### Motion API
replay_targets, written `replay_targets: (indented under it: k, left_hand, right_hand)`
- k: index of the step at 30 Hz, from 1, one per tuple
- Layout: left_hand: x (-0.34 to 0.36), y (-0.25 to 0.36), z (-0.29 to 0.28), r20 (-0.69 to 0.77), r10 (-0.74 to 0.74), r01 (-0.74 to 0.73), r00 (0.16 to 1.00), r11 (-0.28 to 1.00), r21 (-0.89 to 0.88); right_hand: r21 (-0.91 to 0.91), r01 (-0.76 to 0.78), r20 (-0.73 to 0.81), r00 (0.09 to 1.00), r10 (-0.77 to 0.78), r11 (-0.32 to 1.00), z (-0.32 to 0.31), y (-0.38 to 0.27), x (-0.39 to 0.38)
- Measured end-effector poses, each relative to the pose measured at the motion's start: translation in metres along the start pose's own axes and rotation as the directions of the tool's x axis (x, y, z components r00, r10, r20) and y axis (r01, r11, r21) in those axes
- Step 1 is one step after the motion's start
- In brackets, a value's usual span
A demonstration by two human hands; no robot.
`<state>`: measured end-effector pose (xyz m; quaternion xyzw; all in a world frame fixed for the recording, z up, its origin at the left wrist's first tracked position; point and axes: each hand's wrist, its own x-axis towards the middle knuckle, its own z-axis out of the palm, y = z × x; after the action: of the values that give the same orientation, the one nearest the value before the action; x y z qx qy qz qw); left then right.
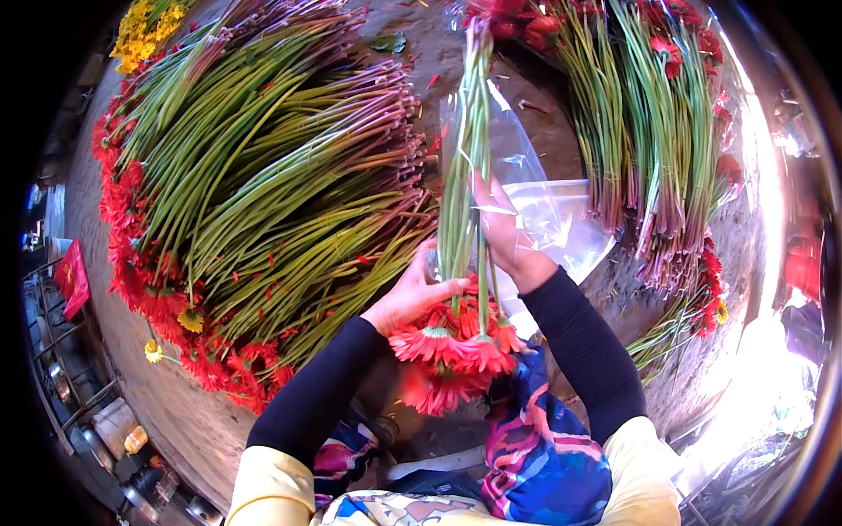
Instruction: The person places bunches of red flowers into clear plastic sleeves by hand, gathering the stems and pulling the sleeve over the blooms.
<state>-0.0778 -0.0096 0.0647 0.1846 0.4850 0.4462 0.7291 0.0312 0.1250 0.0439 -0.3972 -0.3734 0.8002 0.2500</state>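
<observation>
A bunch of red gerberas hangs heads down in front of me, its long green stems pointing away from me. My left hand grips it just above the flower heads, with the thumb across the stems. Farther up, my right hand is closed on the stems from the right side; some of its fingers are hidden behind them. A thin shiny strip crosses that hand; its kind is unclear. Clear plastic wrapping lies under and to the right of the bunch.
A large pile of red gerberas covers the floor on the left, stems toward the middle. More tied gerbera bunches lie at the far right. Yellow flowers show at the far left. A metal rack with containers stands at the left edge.
</observation>
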Motion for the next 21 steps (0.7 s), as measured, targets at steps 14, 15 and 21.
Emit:
replay_targets:
  k: [14, 15, 21]
  left_hand:
    - [0.037, 0.007, 0.013, -0.251, 0.046, -0.114, 0.967, 0.958, -0.263]
    - [0.037, 0.005, 0.014, -0.246, 0.046, -0.115, 0.968, 0.955, -0.275]
    - [0.044, -0.004, 0.012, -0.268, 0.052, -0.129, 0.962, 0.952, -0.277]
  right_hand:
    - [0.427, -0.49, 0.415, 0.853, 0.317, 0.76, -0.047, 0.058, -0.116]
    - [0.416, -0.485, 0.412, 0.855, 0.317, 0.769, -0.044, 0.059, -0.117]
    - [0.279, -0.403, 0.424, 0.866, 0.264, 0.872, -0.035, 0.051, -0.12]
